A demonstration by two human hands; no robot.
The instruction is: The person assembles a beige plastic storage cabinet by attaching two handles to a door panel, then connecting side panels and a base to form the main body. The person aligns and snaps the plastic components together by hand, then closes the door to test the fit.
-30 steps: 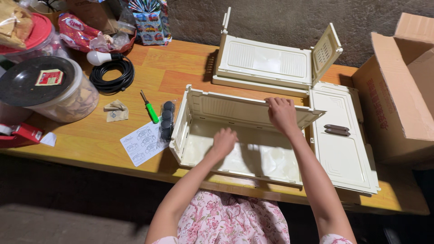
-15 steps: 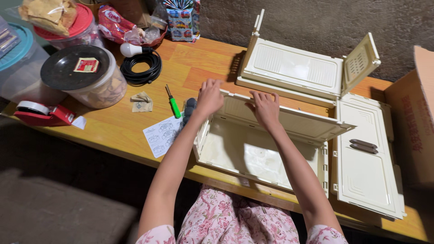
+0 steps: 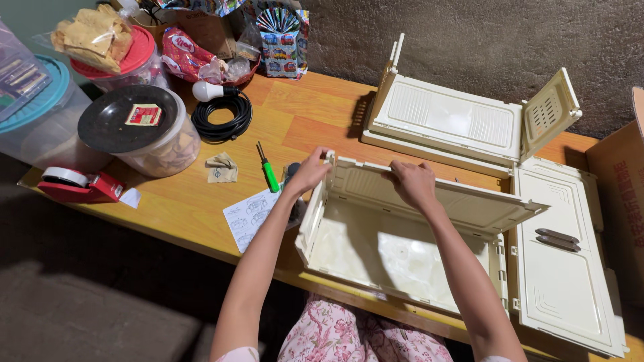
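Observation:
A cream plastic folding crate (image 3: pixel 376 251) lies open on the wooden table (image 3: pixel 181 201) in front of me. My left hand (image 3: pixel 310 169) grips the top left corner where the far wall meets the short left side panel (image 3: pixel 310 221). My right hand (image 3: pixel 410 181) holds the top edge of the far wall panel (image 3: pixel 456 201), which leans over the crate's floor. A flat cream door panel (image 3: pixel 560 268) with two brown handles (image 3: pixel 554 239) lies to the right.
A second folded cream crate (image 3: pixel 449 124) sits behind. Left of the crate lie an instruction sheet (image 3: pixel 247 216), a green screwdriver (image 3: pixel 268 171), black wheels (image 3: pixel 292 171), a coiled black cable with bulb (image 3: pixel 221 115), lidded tubs (image 3: pixel 141 131), a red tape dispenser (image 3: pixel 74 184). A cardboard box (image 3: pixel 620 188) stands right.
My left hand rose from the crate's floor to the far left corner. My right hand slid left along the far wall's edge. The view shifted, so everything sits further right.

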